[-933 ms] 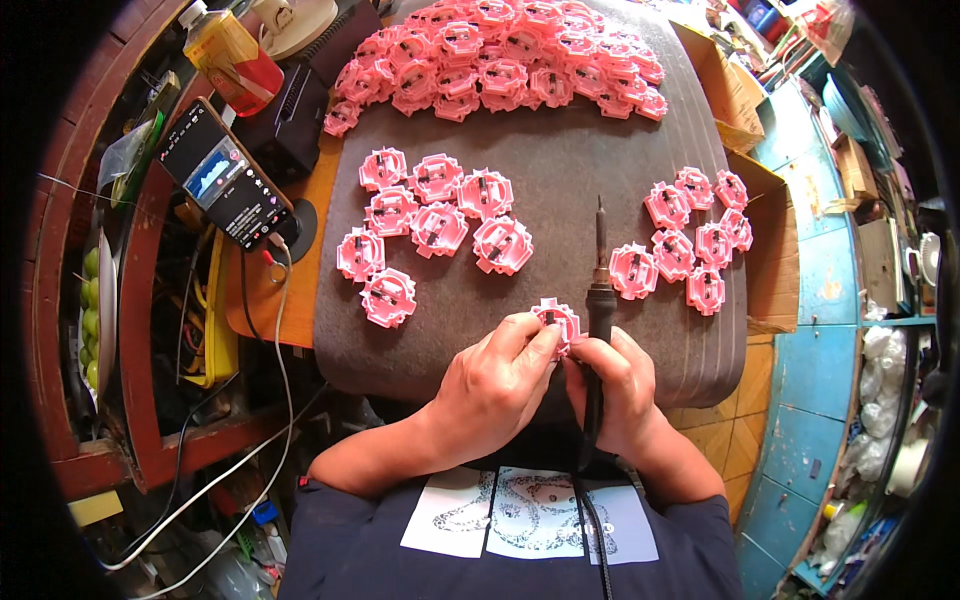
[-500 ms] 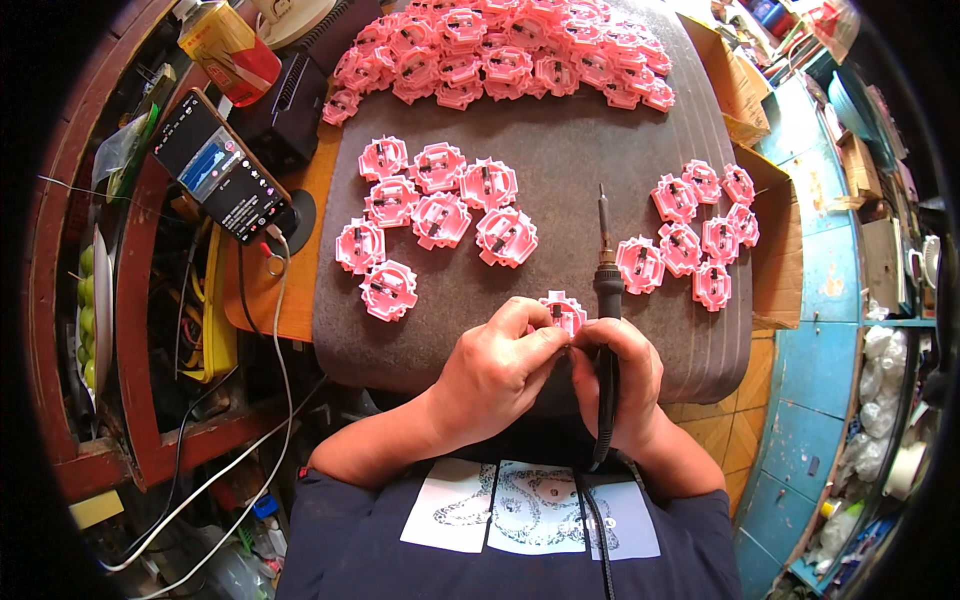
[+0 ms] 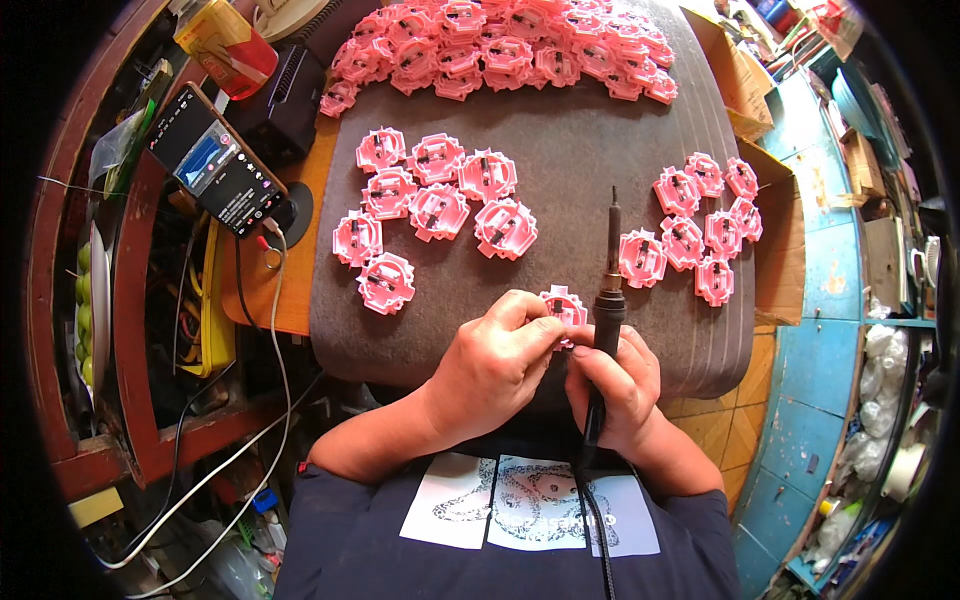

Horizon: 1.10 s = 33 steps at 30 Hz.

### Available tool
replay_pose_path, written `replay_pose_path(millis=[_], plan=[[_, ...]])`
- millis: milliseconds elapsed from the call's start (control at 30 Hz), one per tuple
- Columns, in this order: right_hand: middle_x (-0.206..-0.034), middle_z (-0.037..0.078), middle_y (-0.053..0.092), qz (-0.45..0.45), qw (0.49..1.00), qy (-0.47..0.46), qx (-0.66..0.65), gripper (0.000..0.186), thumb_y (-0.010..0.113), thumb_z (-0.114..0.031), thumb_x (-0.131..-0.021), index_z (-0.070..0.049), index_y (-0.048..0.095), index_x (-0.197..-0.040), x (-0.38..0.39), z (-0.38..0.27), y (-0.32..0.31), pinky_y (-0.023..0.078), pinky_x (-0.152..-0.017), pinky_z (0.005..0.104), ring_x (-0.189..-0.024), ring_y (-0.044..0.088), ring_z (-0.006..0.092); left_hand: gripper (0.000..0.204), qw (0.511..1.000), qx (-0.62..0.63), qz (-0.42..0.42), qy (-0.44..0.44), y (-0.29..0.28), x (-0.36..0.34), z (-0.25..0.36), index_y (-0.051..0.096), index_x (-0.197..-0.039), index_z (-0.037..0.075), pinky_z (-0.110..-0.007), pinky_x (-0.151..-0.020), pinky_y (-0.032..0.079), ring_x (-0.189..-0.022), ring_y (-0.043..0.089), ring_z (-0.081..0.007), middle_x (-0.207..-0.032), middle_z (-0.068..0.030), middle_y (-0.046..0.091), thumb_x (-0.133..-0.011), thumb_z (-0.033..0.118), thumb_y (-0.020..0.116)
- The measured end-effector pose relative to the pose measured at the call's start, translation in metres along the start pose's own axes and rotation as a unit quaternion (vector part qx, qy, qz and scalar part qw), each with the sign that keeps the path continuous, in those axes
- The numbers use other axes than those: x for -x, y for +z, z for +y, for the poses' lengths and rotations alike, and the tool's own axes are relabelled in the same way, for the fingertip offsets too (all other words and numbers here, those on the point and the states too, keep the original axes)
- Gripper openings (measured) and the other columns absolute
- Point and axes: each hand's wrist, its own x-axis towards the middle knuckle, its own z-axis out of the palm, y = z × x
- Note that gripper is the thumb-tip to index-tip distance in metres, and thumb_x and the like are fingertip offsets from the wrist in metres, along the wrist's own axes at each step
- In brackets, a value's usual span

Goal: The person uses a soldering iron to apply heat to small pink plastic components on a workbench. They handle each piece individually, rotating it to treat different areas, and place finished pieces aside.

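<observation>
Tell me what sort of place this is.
Probably a small workshop, perhaps in a home, for hand assembly: the right hand holds what looks like a soldering iron, many similar pink plastic parts are heaped on the dark work surface.

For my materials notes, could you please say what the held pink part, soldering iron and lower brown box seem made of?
Pink part: probably moulded plastic with a slight gloss, given its even colour and thin walls.
Soldering iron: matt black handle, plastic or rubber; the shaft looks metal, from its dull sheen.
Brown box: likely plain matt cardboard, judging by its thin, flat sides.
</observation>
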Motion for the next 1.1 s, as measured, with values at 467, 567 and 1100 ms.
replay_pose_path(millis=[467,567,1100], plan=[[-0.086,0.014,0.069,-0.013,1.000,0.011,-0.018,0.045,0.077,-0.008,-0.086,0.003,0.064,-0.127,0.000,0.000,-0.030,0.054,-0.061,0.0436,-0.065,0.064,0.0320,0.022,1.000,-0.007,0.001,-0.019,0.000,0.002,-0.001,0.073,-0.104,0.003,-0.039,-0.074,0.059,-0.086,0.072,-0.0320,-0.102,-0.0140,0.068,-0.084,-0.005,0.077],[-0.081,0.011,0.063,0.013,0.994,0.079,-0.068,0.051,0.069,-0.031,-0.099,0.006,0.062,-0.133,0.007,-0.008,-0.044,0.049,-0.058,0.0399,-0.062,0.059,0.0257,0.021,1.000,-0.013,-0.001,-0.014,0.000,0.001,0.000,0.072,-0.105,0.003,-0.041,-0.073,0.059,-0.086,0.071,-0.0338,-0.103,-0.0140,0.067,-0.085,-0.003,0.077],[-0.077,0.010,0.064,-0.061,0.996,0.053,-0.048,0.028,0.075,-0.014,-0.081,0.000,0.073,-0.106,0.005,-0.027,-0.081,0.048,-0.054,0.0382,-0.061,0.060,0.0254,0.020,0.999,-0.014,-0.018,-0.031,-0.002,0.000,0.005,0.073,-0.106,0.002,-0.039,-0.072,0.058,-0.083,0.072,-0.0307,-0.103,-0.0151,0.067,-0.087,-0.006,0.076]])
